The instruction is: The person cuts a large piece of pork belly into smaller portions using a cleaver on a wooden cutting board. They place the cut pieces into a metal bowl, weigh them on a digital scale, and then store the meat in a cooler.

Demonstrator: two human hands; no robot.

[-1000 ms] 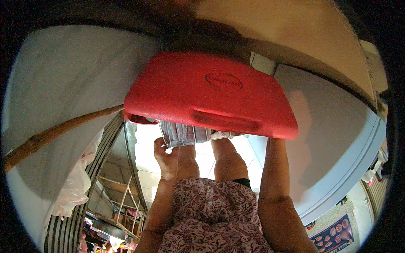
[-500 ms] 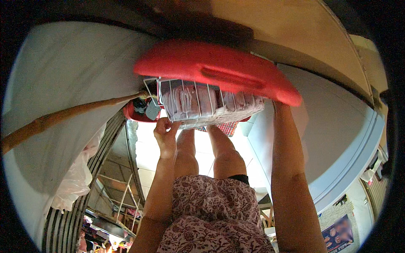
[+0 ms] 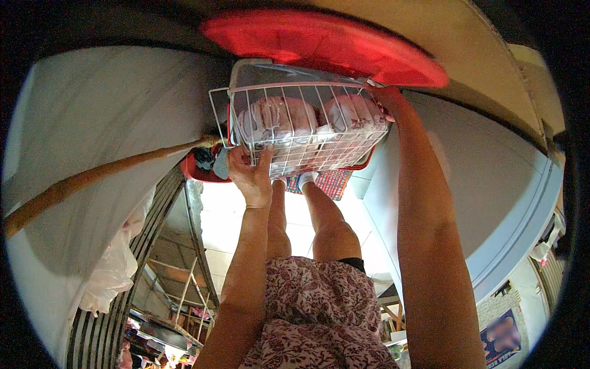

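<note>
1. Plastic bag, whitish, hanging at far left.
2. Pole, brown, slanting toward the basket.
3. My left hand: fingers clamped on the basket's near left corner.
4. Wire basket, white, tilted between my hands, holding clear-wrapped bundles.
5. Lid, red, beyond the basket.
6. My right hand: at the basket's far right corner; fingers partly hidden, grip I cannot tell.

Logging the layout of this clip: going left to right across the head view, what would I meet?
Pale plastic bag → left hand → checkered mat → right hand → poster.
</note>
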